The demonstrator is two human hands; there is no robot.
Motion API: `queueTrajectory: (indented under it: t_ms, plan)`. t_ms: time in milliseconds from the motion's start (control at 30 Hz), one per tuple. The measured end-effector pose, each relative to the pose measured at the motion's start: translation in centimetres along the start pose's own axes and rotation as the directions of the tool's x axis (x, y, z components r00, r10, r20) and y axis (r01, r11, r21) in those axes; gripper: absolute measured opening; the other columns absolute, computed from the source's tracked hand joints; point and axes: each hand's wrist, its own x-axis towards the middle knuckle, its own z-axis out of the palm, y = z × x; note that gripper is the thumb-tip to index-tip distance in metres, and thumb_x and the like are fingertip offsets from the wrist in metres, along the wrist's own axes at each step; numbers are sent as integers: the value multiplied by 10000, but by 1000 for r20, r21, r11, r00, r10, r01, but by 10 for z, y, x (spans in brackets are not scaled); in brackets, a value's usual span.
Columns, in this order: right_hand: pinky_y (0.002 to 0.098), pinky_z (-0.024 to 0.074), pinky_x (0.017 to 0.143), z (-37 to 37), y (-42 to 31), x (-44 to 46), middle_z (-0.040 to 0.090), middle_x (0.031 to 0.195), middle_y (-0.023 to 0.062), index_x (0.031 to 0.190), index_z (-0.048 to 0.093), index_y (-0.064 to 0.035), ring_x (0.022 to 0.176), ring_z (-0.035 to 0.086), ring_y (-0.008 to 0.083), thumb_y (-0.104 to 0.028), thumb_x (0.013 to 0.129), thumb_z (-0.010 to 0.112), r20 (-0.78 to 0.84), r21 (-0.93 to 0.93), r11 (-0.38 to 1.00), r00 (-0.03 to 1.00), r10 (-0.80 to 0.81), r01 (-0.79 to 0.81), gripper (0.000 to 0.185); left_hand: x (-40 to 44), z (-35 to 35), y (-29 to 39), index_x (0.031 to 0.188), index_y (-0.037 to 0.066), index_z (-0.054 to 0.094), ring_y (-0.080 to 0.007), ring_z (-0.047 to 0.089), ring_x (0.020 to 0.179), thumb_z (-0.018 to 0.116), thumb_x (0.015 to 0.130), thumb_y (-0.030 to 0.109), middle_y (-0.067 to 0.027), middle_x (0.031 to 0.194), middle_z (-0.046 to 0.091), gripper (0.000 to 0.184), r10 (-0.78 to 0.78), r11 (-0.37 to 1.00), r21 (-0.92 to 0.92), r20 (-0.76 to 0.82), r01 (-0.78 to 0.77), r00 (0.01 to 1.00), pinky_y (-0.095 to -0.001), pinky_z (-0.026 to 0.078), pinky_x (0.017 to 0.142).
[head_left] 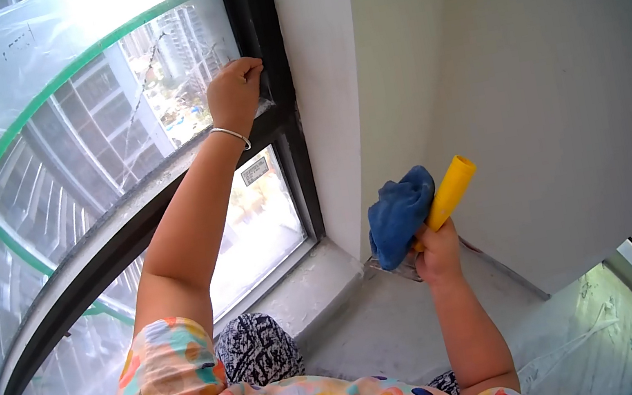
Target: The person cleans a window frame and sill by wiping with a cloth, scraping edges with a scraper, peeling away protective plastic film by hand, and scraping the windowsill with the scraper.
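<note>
My left hand (235, 94), a band on its wrist, is raised to the dark window frame (270, 39). Its fingers are pinched together against the frame's inner edge, and whatever they may hold is too small to make out. Lower down on the right, my right hand (439, 251) is closed around a tool with a yellow tubular handle (453, 188) and a bunched blue cloth (401, 213). The handle points up and to the right. Below the cloth a thin, shiny edge shows, but the tool's working end is mostly hidden.
Green tape (77, 70) and plastic film cover parts of the curved window. A small label (255, 171) sticks to the lower pane. The sill (305, 282) is dusty. A pale wall (548, 94) rises on the right, and clear plastic sheeting (579, 342) lies at lower right.
</note>
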Motion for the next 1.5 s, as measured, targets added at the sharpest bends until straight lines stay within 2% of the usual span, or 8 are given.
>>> queueTrajectory:
  t_ms: [200, 400, 500, 633, 833, 1133, 1233, 1500]
  plan:
    - [218, 487, 562, 1, 1, 0, 611, 881, 23, 1116, 501, -89, 698, 595, 118, -108, 876, 610, -19, -16, 1000, 1000, 2, -2, 265, -13, -2, -8, 915, 76, 700, -266, 648, 743, 654, 810, 159, -103, 861, 679, 142, 89, 993, 69, 97, -95, 991, -315, 503, 672]
    - [211, 450, 521, 7, -2, -1, 595, 825, 20, 1053, 520, -79, 612, 551, 96, -81, 851, 648, -18, 26, 1000, 1000, -11, 12, 239, -3, 2, 0, 901, 78, 700, -270, 650, 755, 641, 816, 151, -92, 862, 678, 126, -6, 1000, -13, -35, 5, 999, -320, 510, 682]
    - [209, 435, 511, 8, -3, -2, 586, 792, 18, 1022, 532, -71, 579, 530, 87, -65, 830, 675, -31, 42, 999, 999, -6, 7, 239, -11, 3, -6, 908, 79, 700, -267, 650, 748, 640, 817, 146, -89, 869, 678, 128, 102, 994, 26, -12, -102, 995, -315, 511, 680]
    - [206, 429, 493, 8, 1, 0, 584, 779, 15, 1023, 533, -71, 562, 525, 85, -77, 825, 684, -45, 35, 999, 999, 1, 1, 249, -16, -3, -4, 915, 80, 701, -265, 650, 745, 639, 820, 144, -88, 874, 679, 131, 91, 993, 66, 100, -98, 991, -309, 511, 681]
    - [217, 483, 562, 0, 4, 2, 615, 881, 22, 1103, 509, -87, 689, 595, 113, -130, 881, 619, 35, -28, 1000, 999, 14, -13, 252, 2, 2, 3, 907, 70, 701, -228, 649, 723, 651, 816, 146, -98, 860, 680, 129, 1, 1000, 9, -38, 0, 999, -286, 501, 669]
    - [210, 443, 512, 7, 1, 1, 585, 796, 12, 1035, 530, -79, 597, 543, 93, -92, 830, 679, -81, -10, 999, 995, 50, -51, 254, -10, -4, -2, 910, 70, 699, -265, 645, 743, 642, 820, 146, -94, 877, 677, 130, 63, 995, 71, 100, -70, 993, -306, 503, 681]
    - [205, 437, 487, 0, 7, 3, 614, 819, 18, 1062, 527, -84, 606, 567, 103, -100, 869, 613, 1, -48, 999, 1000, 15, -15, 211, -1, 0, -3, 903, 69, 697, -270, 649, 760, 637, 821, 140, -88, 891, 677, 124, 54, 998, -7, -24, -55, 998, -313, 506, 691]
    - [209, 439, 509, 6, 1, 0, 594, 794, 15, 1037, 532, -80, 596, 545, 94, -85, 849, 649, -25, -11, 999, 999, 42, -42, 222, -10, -2, -3, 906, 62, 697, -258, 649, 760, 638, 825, 140, -83, 899, 679, 126, 93, 995, 43, 34, -94, 995, -296, 505, 690]
